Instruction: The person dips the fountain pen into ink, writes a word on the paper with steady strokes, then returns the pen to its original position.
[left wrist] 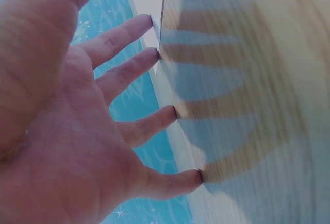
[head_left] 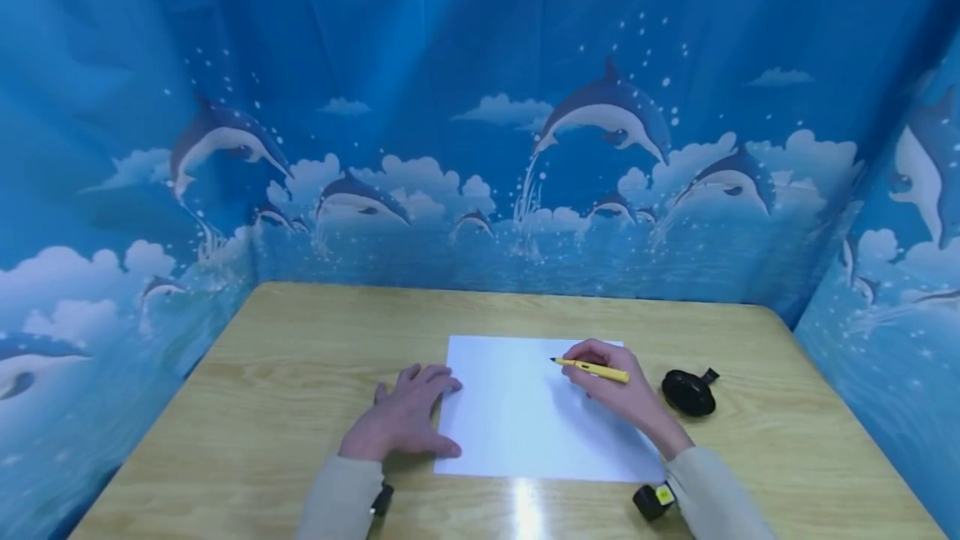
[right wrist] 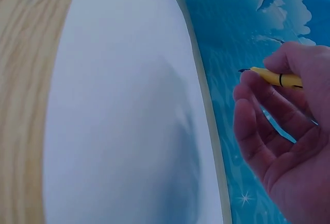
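A blank white sheet of paper (head_left: pixel 510 423) lies flat on the wooden table. My left hand (head_left: pixel 408 413) rests at its left edge with fingers spread; in the left wrist view the fingertips (left wrist: pixel 195 177) touch the tabletop and the paper's edge. Above the upper right part of the sheet, my right hand (head_left: pixel 611 377) pinches a yellow fountain pen (head_left: pixel 609 372) between thumb and fingers. The pen's dark nib (right wrist: pixel 243 70) points left and stands off the paper in the right wrist view. No marks show on the sheet.
To the right of the paper, a black oval object with a short tab (head_left: pixel 688 392) lies on the table (head_left: pixel 300 357). A blue curtain printed with dolphins (head_left: pixel 465 107) hangs behind and at both sides. Dark devices sit at both wrists.
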`<act>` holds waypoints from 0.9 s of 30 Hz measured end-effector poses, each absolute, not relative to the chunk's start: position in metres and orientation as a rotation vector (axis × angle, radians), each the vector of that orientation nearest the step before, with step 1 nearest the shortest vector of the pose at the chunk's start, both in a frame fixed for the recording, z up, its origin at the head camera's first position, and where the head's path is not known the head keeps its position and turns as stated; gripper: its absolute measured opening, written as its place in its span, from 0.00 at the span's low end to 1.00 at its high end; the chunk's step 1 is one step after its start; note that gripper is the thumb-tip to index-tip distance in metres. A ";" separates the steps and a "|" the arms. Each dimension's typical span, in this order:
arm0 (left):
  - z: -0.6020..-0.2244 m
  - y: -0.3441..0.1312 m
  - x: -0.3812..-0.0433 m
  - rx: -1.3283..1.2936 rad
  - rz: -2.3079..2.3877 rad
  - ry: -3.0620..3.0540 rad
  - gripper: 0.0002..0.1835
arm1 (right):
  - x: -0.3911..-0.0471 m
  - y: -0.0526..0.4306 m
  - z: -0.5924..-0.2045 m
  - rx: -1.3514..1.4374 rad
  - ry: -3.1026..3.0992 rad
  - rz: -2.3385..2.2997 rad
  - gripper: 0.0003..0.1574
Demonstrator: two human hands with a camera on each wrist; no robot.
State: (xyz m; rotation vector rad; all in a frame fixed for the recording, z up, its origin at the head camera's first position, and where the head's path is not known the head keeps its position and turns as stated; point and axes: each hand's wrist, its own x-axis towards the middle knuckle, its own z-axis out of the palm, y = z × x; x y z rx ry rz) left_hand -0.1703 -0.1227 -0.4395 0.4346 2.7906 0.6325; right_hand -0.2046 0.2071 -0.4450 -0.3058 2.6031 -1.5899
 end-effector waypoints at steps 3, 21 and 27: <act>-0.439 -0.123 -0.170 0.448 0.627 2.800 0.47 | -0.210 0.199 -0.448 -0.342 2.600 -1.596 0.13; -0.440 -0.122 -0.172 0.447 0.598 2.794 0.48 | -0.232 0.155 -0.453 -0.428 2.530 -1.566 0.08; -0.439 -0.122 -0.173 0.437 0.594 2.789 0.48 | -0.236 0.145 -0.457 -0.499 2.505 -1.540 0.08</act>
